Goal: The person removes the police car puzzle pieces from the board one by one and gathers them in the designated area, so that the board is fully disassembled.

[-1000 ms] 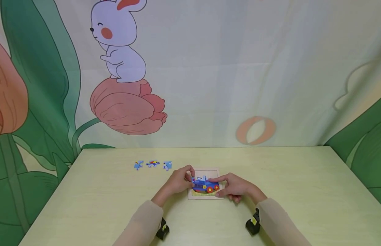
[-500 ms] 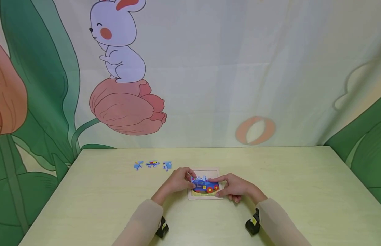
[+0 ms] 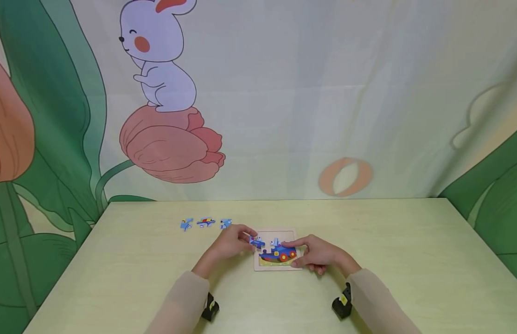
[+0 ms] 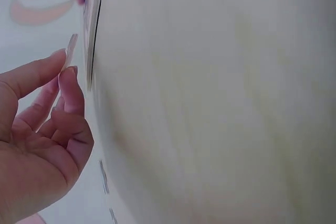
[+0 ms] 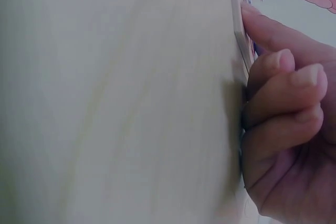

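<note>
In the head view, my left hand pinches a blue puzzle piece with a printed eye, over the left edge of the puzzle board. The left wrist view shows this piece edge-on between thumb and fingertip, raised off the board. My right hand rests at the board's right side, index finger stretched onto the printed blue vehicle and thumb on the lower right of the frame. Its other fingers are curled beside the board in the right wrist view.
Several loose puzzle pieces lie in a row at the back left of the table, among them a left one, a middle one with red and yellow and a right one. A printed curtain hangs behind the table.
My left hand has lifted the blue piece out from the left part of the picture and drawn it a little left, exposing bare board there. The right hand stays in place.
</note>
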`<action>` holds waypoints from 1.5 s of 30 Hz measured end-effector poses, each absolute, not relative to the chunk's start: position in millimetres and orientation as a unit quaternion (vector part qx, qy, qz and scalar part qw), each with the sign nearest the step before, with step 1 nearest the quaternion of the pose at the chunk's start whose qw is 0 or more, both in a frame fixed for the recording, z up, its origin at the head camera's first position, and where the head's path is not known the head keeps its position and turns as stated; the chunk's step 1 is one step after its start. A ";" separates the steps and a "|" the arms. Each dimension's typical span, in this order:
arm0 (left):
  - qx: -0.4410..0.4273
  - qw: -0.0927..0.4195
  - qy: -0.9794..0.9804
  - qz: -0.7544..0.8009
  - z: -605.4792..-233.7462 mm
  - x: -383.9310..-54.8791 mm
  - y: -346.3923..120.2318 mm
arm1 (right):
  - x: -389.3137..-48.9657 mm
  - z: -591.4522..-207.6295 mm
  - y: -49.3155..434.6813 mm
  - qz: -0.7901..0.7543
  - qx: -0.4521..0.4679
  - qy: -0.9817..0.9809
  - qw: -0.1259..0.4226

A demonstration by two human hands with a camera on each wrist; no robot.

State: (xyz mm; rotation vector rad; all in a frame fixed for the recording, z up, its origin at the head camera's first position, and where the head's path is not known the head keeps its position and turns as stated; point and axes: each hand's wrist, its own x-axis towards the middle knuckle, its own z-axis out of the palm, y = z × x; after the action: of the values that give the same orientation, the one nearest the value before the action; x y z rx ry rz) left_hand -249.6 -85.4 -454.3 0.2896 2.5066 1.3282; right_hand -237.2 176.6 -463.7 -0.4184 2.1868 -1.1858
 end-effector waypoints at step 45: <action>-0.056 0.124 0.899 0.417 -452.4 -249.4 -247.1 | -234.3 -461.3 178.4 -0.464 -0.166 0.815 0.305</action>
State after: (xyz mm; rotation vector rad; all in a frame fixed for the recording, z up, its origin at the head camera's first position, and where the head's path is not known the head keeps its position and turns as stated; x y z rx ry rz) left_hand -249.4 -247.1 -452.4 -0.1632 2.6207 1.2146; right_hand -234.3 178.4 -461.3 -0.4384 2.1566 -1.2292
